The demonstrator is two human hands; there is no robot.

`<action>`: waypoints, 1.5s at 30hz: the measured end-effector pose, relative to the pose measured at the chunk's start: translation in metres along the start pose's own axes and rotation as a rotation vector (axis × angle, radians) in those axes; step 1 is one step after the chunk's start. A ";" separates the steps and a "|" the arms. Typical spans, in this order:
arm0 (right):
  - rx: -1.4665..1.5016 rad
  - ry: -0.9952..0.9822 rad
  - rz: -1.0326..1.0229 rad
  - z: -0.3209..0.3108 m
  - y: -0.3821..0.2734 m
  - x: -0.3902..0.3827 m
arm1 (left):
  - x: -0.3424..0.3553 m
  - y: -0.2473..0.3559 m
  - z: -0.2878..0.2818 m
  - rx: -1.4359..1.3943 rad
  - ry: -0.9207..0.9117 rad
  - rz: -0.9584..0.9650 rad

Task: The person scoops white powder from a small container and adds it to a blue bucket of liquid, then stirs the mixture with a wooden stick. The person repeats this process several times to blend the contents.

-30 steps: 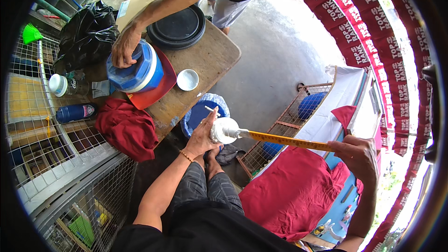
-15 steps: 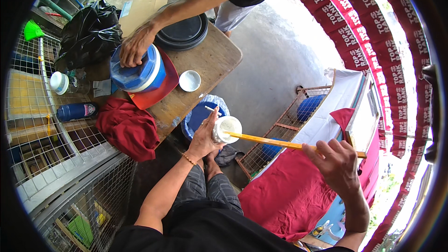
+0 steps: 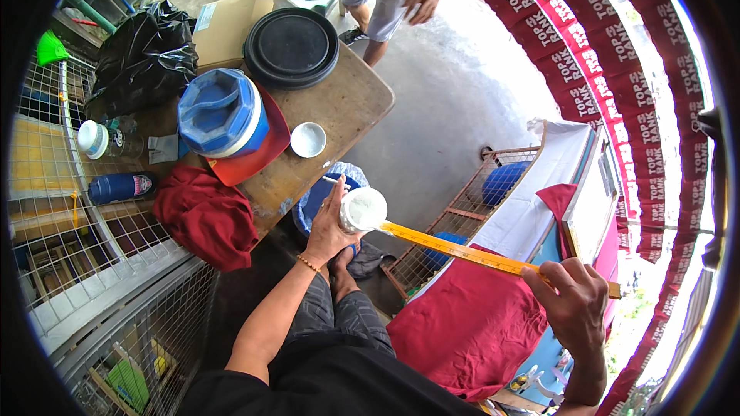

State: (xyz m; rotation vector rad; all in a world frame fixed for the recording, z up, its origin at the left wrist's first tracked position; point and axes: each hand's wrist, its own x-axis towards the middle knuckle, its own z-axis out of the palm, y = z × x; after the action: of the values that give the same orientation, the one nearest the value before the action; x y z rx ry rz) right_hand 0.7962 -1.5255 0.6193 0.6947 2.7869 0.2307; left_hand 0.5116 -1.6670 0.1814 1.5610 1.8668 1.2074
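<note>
gripping a white tub of whitish stuff in the left hand, right of the worktop, mouth-up, probably against spilling, and also pinching a thin white stick. grasping a long yellow ruler near its outer end in the right hand, farther right of the worktop, likely sparing skin from smears, and holding its whitened tip at the tub's rim. facing a white bowl and lidded blue cooler on the worktop, contents unclear.

A white cup is mid-frame, white inside; a yellow ruler slants from its rim toward lower right.
</note>
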 end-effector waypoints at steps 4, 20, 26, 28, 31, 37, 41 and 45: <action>-0.023 0.031 0.058 -0.009 0.002 -0.007 | 0.003 0.000 0.002 -0.039 0.040 0.021; 0.284 -0.234 0.181 0.135 0.010 0.045 | -0.062 -0.019 -0.060 -0.015 0.113 -0.096; 0.227 -0.405 0.047 0.406 -0.114 0.179 | -0.090 -0.015 -0.100 -0.027 0.137 -0.207; 0.126 -0.563 -0.042 0.490 -0.160 0.237 | -0.099 -0.010 -0.110 0.047 0.143 -0.244; 0.128 -0.570 -0.074 0.592 -0.220 0.284 | -0.113 -0.010 -0.121 0.052 0.166 -0.237; 0.104 -0.707 -0.016 0.714 -0.301 0.334 | -0.161 -0.018 -0.123 -0.254 0.303 -0.564; 0.183 -0.721 -0.115 0.742 -0.304 0.333 | -0.190 -0.032 -0.130 -0.409 0.340 -0.724; 0.329 -0.621 -0.121 0.730 -0.295 0.319 | -0.192 -0.034 -0.131 -0.392 0.317 -0.728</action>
State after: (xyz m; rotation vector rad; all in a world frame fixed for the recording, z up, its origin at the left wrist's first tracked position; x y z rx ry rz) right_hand 0.6044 -1.5646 -0.2078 0.5427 2.2641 -0.4098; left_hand 0.4450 -1.8921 0.1847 0.4262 1.9578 1.3800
